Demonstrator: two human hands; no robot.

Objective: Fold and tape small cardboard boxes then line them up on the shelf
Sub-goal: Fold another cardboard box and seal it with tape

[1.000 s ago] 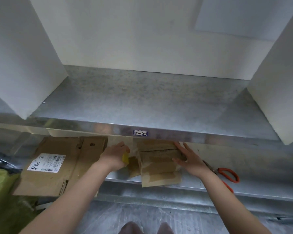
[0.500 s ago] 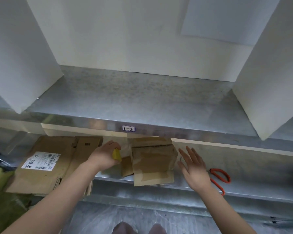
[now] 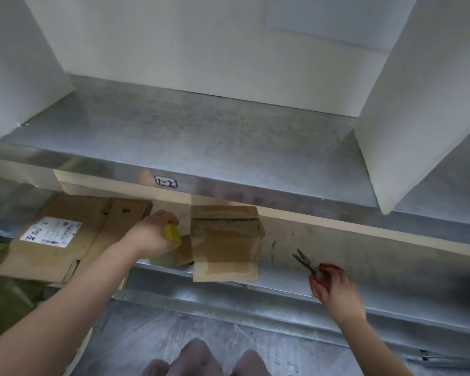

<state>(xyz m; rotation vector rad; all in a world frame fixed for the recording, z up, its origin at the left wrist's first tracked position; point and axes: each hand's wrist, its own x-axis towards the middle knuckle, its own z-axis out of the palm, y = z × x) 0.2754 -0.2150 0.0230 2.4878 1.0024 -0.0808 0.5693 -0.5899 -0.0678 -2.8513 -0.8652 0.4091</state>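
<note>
the small box (image 3: 225,240) sits on the lower shelf (image 3: 391,275), its taped flap hanging past the front lip. the left hand (image 3: 149,236) grips a yellow thing (image 3: 171,233), probably the tape; the right hand (image 3: 338,290) curls round the red scissors (image 3: 313,278). nothing steadies the box, so a tug on the tape could drag it off. the shelf tag (image 3: 165,182) reads "1-2"; the label (image 3: 52,231) on the flat cardboard (image 3: 73,256) i can't make out.
</note>
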